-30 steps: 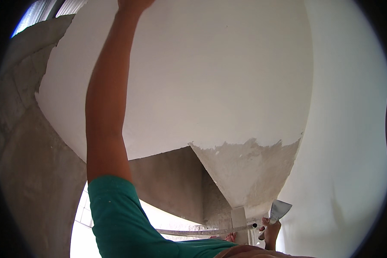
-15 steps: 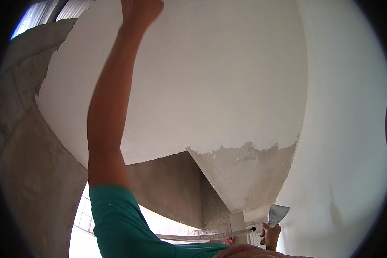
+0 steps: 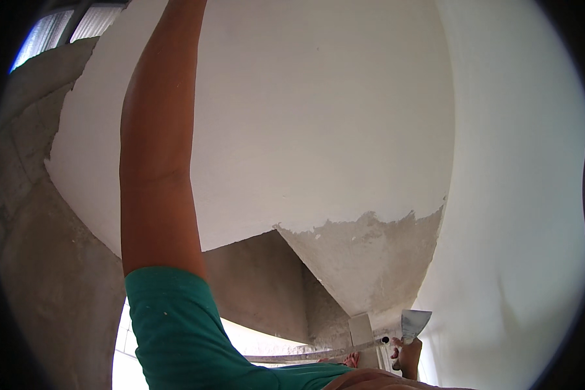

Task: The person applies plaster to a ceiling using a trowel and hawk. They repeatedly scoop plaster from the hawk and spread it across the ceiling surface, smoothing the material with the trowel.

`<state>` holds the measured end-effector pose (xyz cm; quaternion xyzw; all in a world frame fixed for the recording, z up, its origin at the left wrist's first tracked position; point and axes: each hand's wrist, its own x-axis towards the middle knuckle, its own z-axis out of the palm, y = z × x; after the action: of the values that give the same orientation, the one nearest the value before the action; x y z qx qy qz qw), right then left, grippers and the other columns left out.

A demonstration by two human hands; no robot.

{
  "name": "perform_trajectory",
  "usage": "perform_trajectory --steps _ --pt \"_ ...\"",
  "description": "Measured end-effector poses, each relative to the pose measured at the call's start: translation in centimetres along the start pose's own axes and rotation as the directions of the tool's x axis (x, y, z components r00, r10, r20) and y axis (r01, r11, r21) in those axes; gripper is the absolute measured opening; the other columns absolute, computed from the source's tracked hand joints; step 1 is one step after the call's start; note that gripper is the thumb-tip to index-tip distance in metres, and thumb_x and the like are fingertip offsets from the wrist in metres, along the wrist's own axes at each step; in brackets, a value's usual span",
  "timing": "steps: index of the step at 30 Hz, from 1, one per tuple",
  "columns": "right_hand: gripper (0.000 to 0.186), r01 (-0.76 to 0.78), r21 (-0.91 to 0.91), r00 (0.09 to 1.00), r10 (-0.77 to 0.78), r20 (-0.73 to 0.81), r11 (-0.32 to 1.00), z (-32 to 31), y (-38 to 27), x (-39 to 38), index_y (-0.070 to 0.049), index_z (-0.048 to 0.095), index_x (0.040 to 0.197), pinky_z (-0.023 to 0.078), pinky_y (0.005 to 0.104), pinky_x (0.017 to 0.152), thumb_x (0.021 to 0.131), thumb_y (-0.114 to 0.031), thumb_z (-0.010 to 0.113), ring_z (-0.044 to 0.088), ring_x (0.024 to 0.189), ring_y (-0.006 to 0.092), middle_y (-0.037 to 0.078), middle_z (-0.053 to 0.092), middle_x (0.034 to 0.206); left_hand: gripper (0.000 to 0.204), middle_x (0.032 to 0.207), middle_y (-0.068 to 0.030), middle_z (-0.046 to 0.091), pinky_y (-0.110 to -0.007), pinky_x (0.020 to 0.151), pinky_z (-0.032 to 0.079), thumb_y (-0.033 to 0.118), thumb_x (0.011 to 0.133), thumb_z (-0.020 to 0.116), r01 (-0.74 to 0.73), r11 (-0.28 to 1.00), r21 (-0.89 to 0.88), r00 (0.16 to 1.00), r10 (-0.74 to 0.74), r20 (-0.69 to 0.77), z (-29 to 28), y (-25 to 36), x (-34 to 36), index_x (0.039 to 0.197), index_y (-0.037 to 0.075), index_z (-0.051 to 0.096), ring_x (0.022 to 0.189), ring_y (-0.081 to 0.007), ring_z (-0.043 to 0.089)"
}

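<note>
My left arm point(image 3: 159, 143) in a green sleeve stretches up along the white-coated wall point(image 3: 318, 117), and its hand lies past the top edge of the picture. Low on the right, my right hand point(image 3: 408, 359) is closed around the handle of a putty knife point(image 3: 415, 325). The knife's broad metal blade points upward, close to the smooth pale wall point(image 3: 513, 195) on the right. Below the white coat, a patch of rough grey plaster point(image 3: 370, 260) shows with a ragged upper edge.
Bare grey concrete point(image 3: 45, 260) runs down the left side, below a window point(image 3: 49, 36). A brown-grey recess point(image 3: 260, 279) opens under the wall's slanted lower edge. Near my feet point(image 3: 351, 359), a long narrow strip point(image 3: 292, 358) spans the bottom, beside a dark round hole point(image 3: 385, 340).
My left arm has reached higher, and its hand has passed out of the top of the picture. The view has shifted slightly; the putty knife stays in my right hand.
</note>
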<state>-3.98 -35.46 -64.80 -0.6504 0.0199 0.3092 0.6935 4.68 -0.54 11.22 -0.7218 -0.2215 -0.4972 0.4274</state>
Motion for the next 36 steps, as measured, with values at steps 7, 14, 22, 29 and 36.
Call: perform_trajectory --steps 7,14,22,29,36 --pt "0.022 0.004 -0.029 1.000 -0.004 -0.002 1.000 -0.1 -0.6 0.6 0.000 0.051 0.071 0.044 0.0312 0.032 0.076 0.000 0.072 0.049 0.035 0.0172 0.008 0.052 0.053 0.047 0.127 -0.0113 0.062 -0.058 0.108 0.033 -0.004 0.087 0.055 -0.063 0.998 0.014 0.993 0.064 -0.099 -0.9 3.8 -7.2 0.131 0.010 0.056 0.121 -0.0311 0.056" --pt "0.022 -0.006 0.003 1.000 0.006 0.010 1.000 -0.2 -2.1 0.1 -0.001 0.049 0.073 0.043 0.0307 0.032 0.076 0.002 0.071 0.048 0.035 0.0169 0.006 0.050 0.053 0.061 0.136 0.0002 0.055 -0.059 0.105 0.034 0.000 0.082 0.059 -0.259 0.962 0.089 0.964 0.263 -0.030 3.3 3.6 -20.4 0.136 0.025 0.052 0.120 -0.0322 0.054" --pt "0.021 -0.047 -0.029 0.998 0.046 -0.041 0.998 0.3 -2.3 0.4 -0.003 0.048 0.074 0.041 0.0295 0.032 0.076 0.002 0.068 0.046 0.035 0.0148 0.004 0.047 0.052 0.049 0.124 -0.0142 0.063 -0.056 0.104 0.037 -0.007 0.085 0.053 -0.014 1.000 0.014 0.976 0.017 -0.218 1.0 -9.0 -11.0 0.131 0.008 0.055 0.116 -0.0317 0.059" --pt "0.021 -0.003 0.004 1.000 0.003 0.011 1.000 1.3 -2.3 0.6 -0.003 0.048 0.073 0.041 0.0290 0.032 0.077 0.002 0.068 0.046 0.035 0.0145 0.004 0.048 0.052 0.054 0.117 -0.0184 0.065 -0.048 0.087 0.050 -0.006 0.081 0.050 0.100 0.995 -0.009 0.983 -0.101 -0.155 -0.4 -15.9 -5.2 0.131 0.014 0.056 0.108 -0.0365 0.062" --pt "0.020 -0.015 -0.070 1.000 0.016 0.012 0.997 1.5 -1.6 1.3 -0.001 0.049 0.071 0.040 0.0300 0.032 0.078 0.001 0.068 0.046 0.036 0.0149 0.004 0.048 0.052 0.056 0.119 -0.0176 0.065 -0.048 0.089 0.050 -0.004 0.081 0.051 0.129 0.991 0.041 0.987 -0.124 -0.102 0.5 -16.8 -6.4 0.133 0.016 0.056 0.109 -0.0357 0.062"
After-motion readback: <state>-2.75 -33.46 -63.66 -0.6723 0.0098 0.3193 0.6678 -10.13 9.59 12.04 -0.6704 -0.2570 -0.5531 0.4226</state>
